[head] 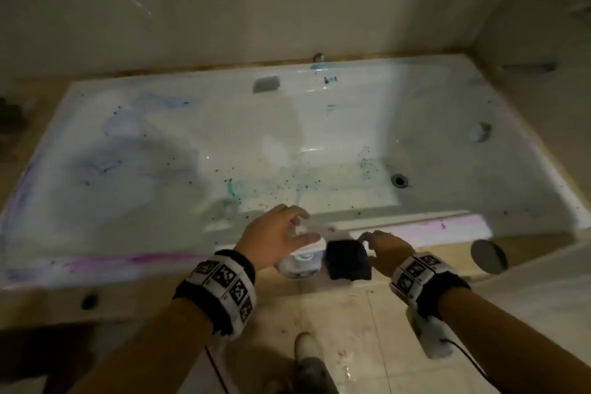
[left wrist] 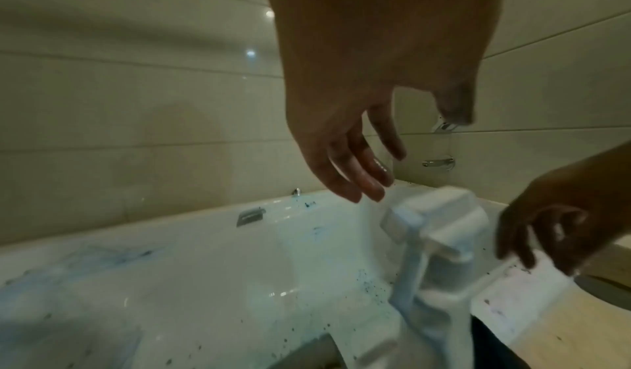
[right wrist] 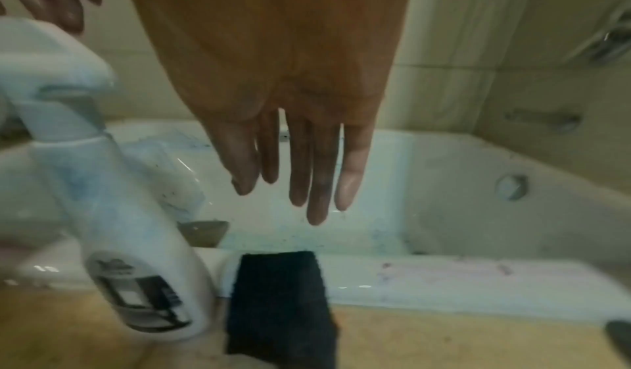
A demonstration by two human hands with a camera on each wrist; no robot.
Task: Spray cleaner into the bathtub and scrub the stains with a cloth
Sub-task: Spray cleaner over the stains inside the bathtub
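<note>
The white bathtub (head: pixel 415 227) carries blue smears, dark specks and a magenta streak (head: pixel 137 261) along its front rim. A white spray bottle (head: pixel 300 261) stands upright on the near ledge, with a dark folded cloth (head: pixel 347 261) beside it on the right. My left hand (head: pixel 300 227) hovers just over the bottle's spray head (left wrist: pixel 433 221); its fingers (left wrist: pixel 372 185) are straight and apart from it. Over the cloth (right wrist: pixel 280 304) hangs my right hand (right wrist: pixel 300 199), fingers extended and holding nothing. The bottle (right wrist: pixel 112 199) stands left of the cloth.
A drain (head: pixel 399 181) sits at the tub floor's right end, and a round knob (head: pixel 479 132) on the right wall. A grey handle (head: pixel 266 84) is on the far wall. A grey round disc (head: pixel 488 256) lies on the ledge to the right. Wet tiles and my shoe (head: pixel 307 349) are below.
</note>
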